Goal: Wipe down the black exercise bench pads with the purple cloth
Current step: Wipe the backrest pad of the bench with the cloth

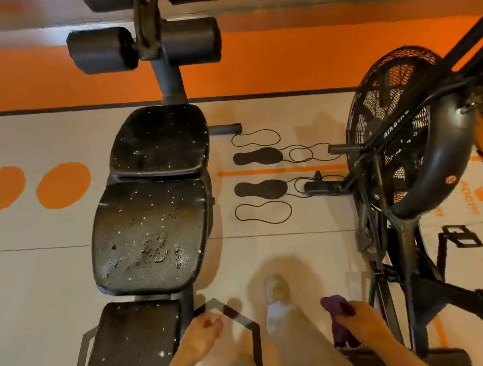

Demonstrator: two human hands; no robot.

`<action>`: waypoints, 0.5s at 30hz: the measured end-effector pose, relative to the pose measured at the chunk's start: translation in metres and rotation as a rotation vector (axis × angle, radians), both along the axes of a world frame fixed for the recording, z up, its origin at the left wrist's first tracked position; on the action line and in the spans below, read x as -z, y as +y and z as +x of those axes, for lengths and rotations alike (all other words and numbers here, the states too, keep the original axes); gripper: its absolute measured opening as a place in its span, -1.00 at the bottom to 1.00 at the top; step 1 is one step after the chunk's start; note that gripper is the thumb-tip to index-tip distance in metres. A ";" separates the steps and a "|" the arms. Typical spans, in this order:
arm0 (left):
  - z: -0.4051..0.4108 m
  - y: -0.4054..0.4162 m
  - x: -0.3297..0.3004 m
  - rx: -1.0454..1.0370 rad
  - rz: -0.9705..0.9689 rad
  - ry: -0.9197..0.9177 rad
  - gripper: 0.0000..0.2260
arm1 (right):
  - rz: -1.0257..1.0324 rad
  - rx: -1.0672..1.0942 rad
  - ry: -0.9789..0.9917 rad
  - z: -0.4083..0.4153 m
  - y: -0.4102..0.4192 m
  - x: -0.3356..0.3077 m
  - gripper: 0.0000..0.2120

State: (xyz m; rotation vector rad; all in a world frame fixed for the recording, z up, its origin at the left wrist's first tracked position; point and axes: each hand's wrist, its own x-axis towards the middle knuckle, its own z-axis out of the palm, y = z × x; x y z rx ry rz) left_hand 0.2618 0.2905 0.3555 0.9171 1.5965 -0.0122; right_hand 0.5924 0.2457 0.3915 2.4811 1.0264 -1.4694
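Gym flooring (28,277) in pale grey, printed with orange dots and black footprint marks (259,174), spread under the whole scene, with an orange band (308,50) running along its far edge.

At the bottom right, the right hand (359,320) was curled around the purple cloth (340,318), which was bunched in the fist, with one end sticking up past the fingers and the other hanging below. The hand hung beside the person's beige trouser leg (302,349), clear of the bench. The left hand (201,334) hung on the other side of that leg, its fingers loosely curled and holding nothing that could be made out; it was blurred. It sat just beside the near corner of the bench, and whether it touched the pad could not be told. A light shoe (276,290) pointed forward between the 2 hands.

Outward from the left hand lay the black exercise bench (151,237), stretching away from the person in 3 flat pads: a small near pad (133,346), a large middle pad (151,237) and a far pad (159,142). All 3 were speckled with pale flecks, and the middle one was scuffed and patchy near its close end. Beyond the far pad a post rose to 2 pairs of round foam rollers (144,43).

To the right of the cloth stood a black fan bike (399,134), well apart from the bench, its caged wheel facing the footprint marks.
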 end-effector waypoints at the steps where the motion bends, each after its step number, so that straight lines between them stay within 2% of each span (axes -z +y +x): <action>1: -0.003 0.001 -0.001 -0.104 -0.018 0.004 -0.70 | 0.004 -0.045 0.010 0.001 0.026 -0.001 -0.70; 3: -0.007 0.010 -0.004 -0.276 -0.061 0.030 -0.70 | 0.033 -0.103 0.026 0.004 0.078 0.000 -0.74; 6: -0.010 0.029 -0.010 -0.414 -0.117 0.021 -0.78 | 0.068 -0.255 0.017 0.001 0.151 -0.002 -0.81; 10: -0.007 0.073 -0.005 -0.484 -0.077 -0.002 -0.79 | 0.129 -0.304 0.042 -0.018 0.235 -0.005 -0.91; 15: -0.006 0.162 0.008 -0.479 -0.019 -0.036 -0.80 | 0.214 -0.299 0.079 -0.050 0.318 0.003 -0.88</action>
